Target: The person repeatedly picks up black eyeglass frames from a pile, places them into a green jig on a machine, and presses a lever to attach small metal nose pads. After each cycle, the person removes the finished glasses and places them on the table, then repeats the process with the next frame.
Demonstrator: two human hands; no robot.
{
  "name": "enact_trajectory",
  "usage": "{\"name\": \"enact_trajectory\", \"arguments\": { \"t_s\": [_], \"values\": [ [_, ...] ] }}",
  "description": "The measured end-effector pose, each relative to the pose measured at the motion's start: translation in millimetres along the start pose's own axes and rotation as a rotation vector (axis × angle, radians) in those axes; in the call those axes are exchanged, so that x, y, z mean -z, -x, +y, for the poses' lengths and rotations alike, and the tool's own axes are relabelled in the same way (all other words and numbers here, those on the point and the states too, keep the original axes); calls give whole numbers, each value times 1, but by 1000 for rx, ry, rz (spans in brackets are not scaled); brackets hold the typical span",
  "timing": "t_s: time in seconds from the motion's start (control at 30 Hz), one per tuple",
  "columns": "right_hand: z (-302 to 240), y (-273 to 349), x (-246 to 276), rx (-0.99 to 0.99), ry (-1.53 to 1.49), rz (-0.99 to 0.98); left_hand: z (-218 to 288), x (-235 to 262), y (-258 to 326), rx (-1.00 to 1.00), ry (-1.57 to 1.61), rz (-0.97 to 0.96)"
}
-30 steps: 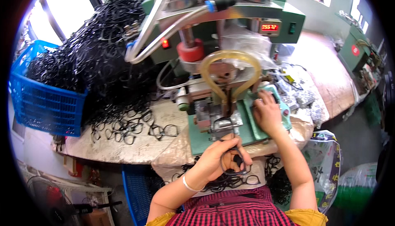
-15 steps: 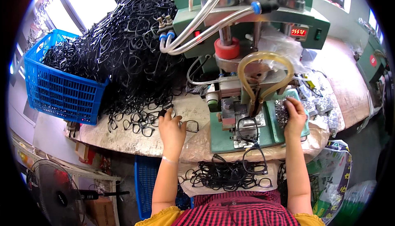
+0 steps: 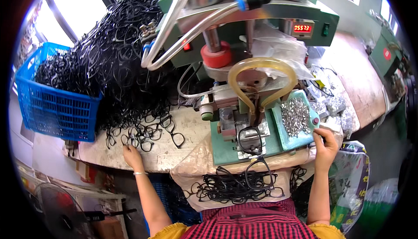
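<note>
At the near left of the table, my left hand (image 3: 133, 157) has its fingers closed on the edge of a black eyeglass frame (image 3: 126, 140) in a loose spread of frames. On the right, my right hand (image 3: 326, 148) is beside the near right corner of a green tray (image 3: 285, 141), fingers bent together; what they hold, if anything, is too small to see. Small shiny metal pieces (image 3: 296, 116) fill the tray. Between my hands, a black eyeglass frame (image 3: 260, 160) sits at the press's metal fixture (image 3: 251, 145), one rim hanging past the front edge.
A green press (image 3: 278, 153) with a looped yellowish tube (image 3: 261, 62) and clear hoses stands ahead. A tall heap of black frames (image 3: 130, 43) and a blue basket (image 3: 56, 115) are at left. More frames (image 3: 222, 186) lie at my lap. Bagged metal parts (image 3: 335, 100) are at right.
My left hand has moved left and nearer to the table's front edge. My right hand has left the metal pieces and moved to the tray's near corner. The view has shifted slightly.
</note>
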State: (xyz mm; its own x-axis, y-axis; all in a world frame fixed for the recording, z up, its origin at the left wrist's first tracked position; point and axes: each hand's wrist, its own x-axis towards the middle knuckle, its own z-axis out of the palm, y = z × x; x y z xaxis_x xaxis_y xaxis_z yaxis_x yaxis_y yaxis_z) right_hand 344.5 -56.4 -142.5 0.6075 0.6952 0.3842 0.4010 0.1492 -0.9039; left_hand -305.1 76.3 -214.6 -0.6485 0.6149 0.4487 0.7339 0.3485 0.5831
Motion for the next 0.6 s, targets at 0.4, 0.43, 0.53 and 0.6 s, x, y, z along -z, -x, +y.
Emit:
{"name": "enact_trajectory", "arguments": {
  "t_s": [0.4, 0.43, 0.53, 0.6],
  "values": [
    [-94, -12, -126, 52, -360, -350, 150, -36, 95, -294, 306, 28],
    [-96, -9, -127, -7, -398, -329, 169, -30, 103, -266, 514, -75],
    [-101, -8, -125, -103, -499, -373, 237, 8, 123, -104, 1101, -337],
    [-114, -6, -125, -146, -583, -415, 285, 46, 138, -256, 1275, -263]
  ]
}}
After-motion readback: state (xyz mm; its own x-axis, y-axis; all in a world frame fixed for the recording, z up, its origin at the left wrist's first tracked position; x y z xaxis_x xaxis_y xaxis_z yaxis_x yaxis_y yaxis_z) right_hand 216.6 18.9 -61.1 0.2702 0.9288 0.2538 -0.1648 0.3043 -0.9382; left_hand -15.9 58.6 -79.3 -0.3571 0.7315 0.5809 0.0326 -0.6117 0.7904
